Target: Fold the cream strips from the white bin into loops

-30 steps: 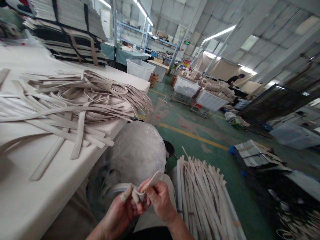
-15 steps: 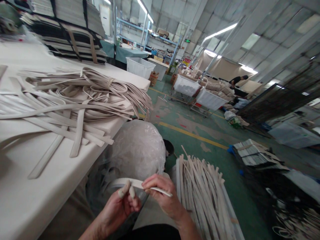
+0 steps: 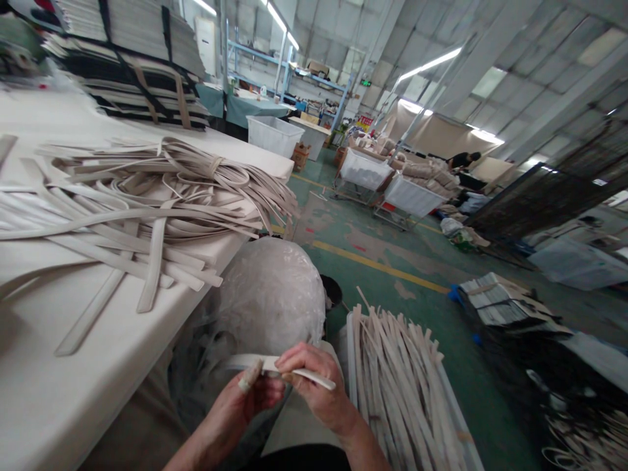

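A pale beige strap (image 3: 314, 377) runs between my two hands above my lap. My right hand (image 3: 314, 379) is closed on it near one end, which sticks out to the right. Thumb and fingers of my left hand (image 3: 250, 392) pinch the same strap farther along; a pale cover wraps part of its thumb. Beyond the left hand the strap trails off over a plastic-wrapped bundle (image 3: 272, 294). On the table at left lies a loose heap of similar straps (image 3: 157, 222), one bunch tied together. A bin (image 3: 464, 432) full of such straps stands by my right hand.
The white table (image 3: 112, 373) edge runs along my left. Strapped stacks of sheets (image 3: 132, 65) sit at its back. Dark bags and a bound stack (image 3: 505, 301) lie on the floor at right. Far off, a person (image 3: 464, 160) bends near white carts (image 3: 366, 170).
My left hand has moved slightly right along the strap, closer to my right hand, and its thumb now presses down on the strap. The right hand keeps its grip.
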Motion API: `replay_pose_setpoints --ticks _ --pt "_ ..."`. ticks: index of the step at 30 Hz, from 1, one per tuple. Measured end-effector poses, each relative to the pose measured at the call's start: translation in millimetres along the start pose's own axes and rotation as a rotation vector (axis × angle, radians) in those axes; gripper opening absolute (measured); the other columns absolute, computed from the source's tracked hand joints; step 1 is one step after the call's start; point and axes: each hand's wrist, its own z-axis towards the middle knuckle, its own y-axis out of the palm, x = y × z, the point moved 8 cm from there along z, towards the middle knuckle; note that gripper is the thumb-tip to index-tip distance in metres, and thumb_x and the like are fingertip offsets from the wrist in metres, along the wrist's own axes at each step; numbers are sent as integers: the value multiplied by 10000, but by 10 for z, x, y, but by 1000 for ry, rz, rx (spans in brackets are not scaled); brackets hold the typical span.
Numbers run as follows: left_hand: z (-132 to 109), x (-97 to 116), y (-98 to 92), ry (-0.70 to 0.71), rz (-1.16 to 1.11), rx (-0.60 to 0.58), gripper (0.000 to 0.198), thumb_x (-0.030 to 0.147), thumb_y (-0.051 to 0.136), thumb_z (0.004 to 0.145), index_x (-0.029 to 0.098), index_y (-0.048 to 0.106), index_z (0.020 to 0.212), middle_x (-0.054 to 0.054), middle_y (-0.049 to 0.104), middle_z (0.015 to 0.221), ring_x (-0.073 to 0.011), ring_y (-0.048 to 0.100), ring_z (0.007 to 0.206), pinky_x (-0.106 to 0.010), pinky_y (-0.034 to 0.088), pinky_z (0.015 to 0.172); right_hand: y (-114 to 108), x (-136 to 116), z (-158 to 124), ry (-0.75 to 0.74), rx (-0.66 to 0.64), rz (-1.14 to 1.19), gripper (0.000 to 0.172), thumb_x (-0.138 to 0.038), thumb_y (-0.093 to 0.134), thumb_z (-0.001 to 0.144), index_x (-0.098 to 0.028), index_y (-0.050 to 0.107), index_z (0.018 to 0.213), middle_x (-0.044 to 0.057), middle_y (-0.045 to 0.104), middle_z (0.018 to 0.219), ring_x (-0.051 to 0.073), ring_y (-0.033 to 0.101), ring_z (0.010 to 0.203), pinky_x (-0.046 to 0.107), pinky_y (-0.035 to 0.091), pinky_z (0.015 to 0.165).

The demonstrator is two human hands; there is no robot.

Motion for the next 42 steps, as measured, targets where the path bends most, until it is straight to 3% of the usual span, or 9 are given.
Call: replay_pose_setpoints --ticks 2,6,8,14,22,27,30,37,42 --pt "22 48 -84 45 -91 122 353 299 927 689 99 706 878 -100 757 828 -198 726 729 -268 593 685 10 -3 -34 -23 -20 -27 144 -299 652 964 -198 714 883 56 752 896 164 716 869 265 541 810" --pt "15 162 -191 75 -244 286 120 110 681 905 106 695 1025 -83 764 883 -149 719 652 -240 611 606 67 30 -88 -45 -56 -74 116 -263 633 973 -197 703 908 53 743 897 150 708 861 248 530 802" --pt "5 203 -245 74 -259 351 126 94 602 952 88 696 1036 -72 752 822 -137 702 594 -217 596 540 91 16 -103 -46 -80 -82 113 -259 626 976 -194 697 916 55 740 908 147 705 867 243 525 805" --pt "-13 235 -339 69 -328 461 217 1 633 897 110 697 1073 0 717 718 -108 661 499 -180 556 453 82 -179 -93 -58 -158 -114 110 -247 594 995 -196 681 951 60 745 961 148 701 909 255 519 836" --pt "-108 224 -173 46 -279 417 41 84 694 866 113 693 838 0 653 608 -108 616 469 -181 543 453 64 -324 -85 -66 -175 -119 90 -230 596 994 -208 682 979 52 743 974 148 704 916 264 530 839" --pt "-179 288 -44 149 -229 324 415 246 995 473 113 754 783 25 601 542 -113 566 481 -193 516 458 91 -456 -80 -134 -171 -138 85 -160 625 967 -216 676 1006 39 754 981 142 713 930 258 537 869" --pt "-180 269 34 159 -155 245 515 332 1026 336 106 765 719 13 583 517 -105 529 473 -203 471 450 154 -457 -56 -170 -167 -115 81 -196 602 983 -211 679 1002 51 756 962 151 717 933 262 555 867" --pt "-182 257 75 138 -127 156 496 394 1017 435 118 762 760 -50 692 695 -156 616 617 -241 526 571 128 -311 -68 -100 -92 -63 131 -259 676 945 -222 716 1065 76 716 1156 177 712 1054 270 570 941" --pt "-163 195 150 68 -156 31 414 389 982 563 110 737 748 -31 650 679 -129 576 584 -232 498 541 227 -224 -97 -114 -173 -147 180 -276 685 944 -214 728 1107 79 700 1221 160 721 1055 223 570 934"
